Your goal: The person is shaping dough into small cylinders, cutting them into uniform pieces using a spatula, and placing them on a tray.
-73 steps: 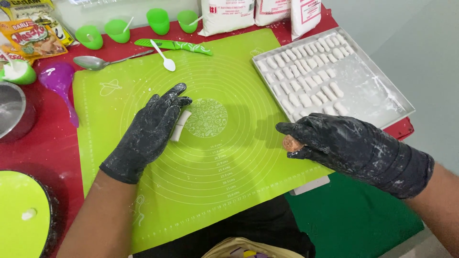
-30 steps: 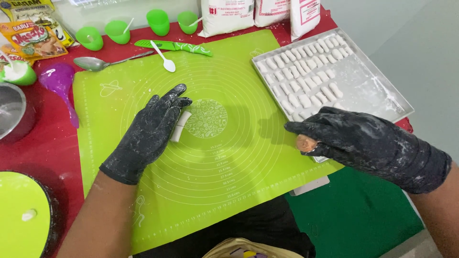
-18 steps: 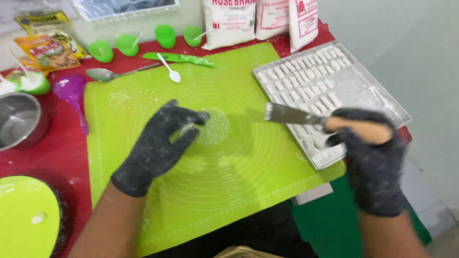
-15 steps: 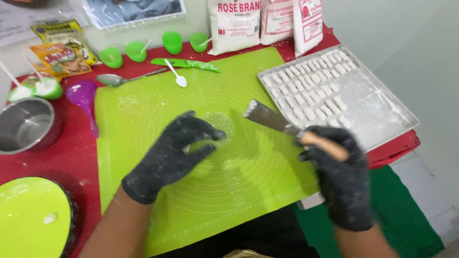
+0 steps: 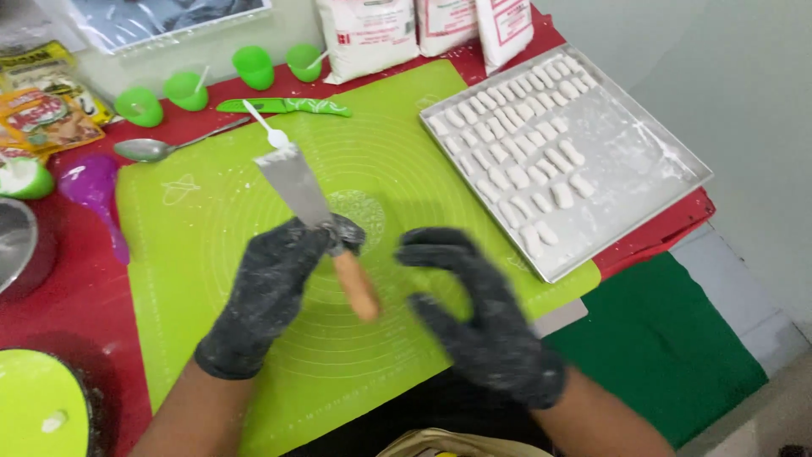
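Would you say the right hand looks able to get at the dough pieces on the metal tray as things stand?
Probably yes: the right hand is open and holds nothing, and only bare green mat lies between it and the dough pieces on the uncovered metal tray.

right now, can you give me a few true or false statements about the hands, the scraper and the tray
1. The left hand grips the scraper where blade meets wooden handle. True.
2. The right hand holds the scraper. False: its fingers are spread open beside the handle, holding nothing.
3. The metal tray holds rows of small white dough pieces. True.
4. The tray sits in the middle of the green mat. False: it lies at the mat's right edge.
5. The scraper blade points toward the person. False: it points away, toward the white plastic spoon.
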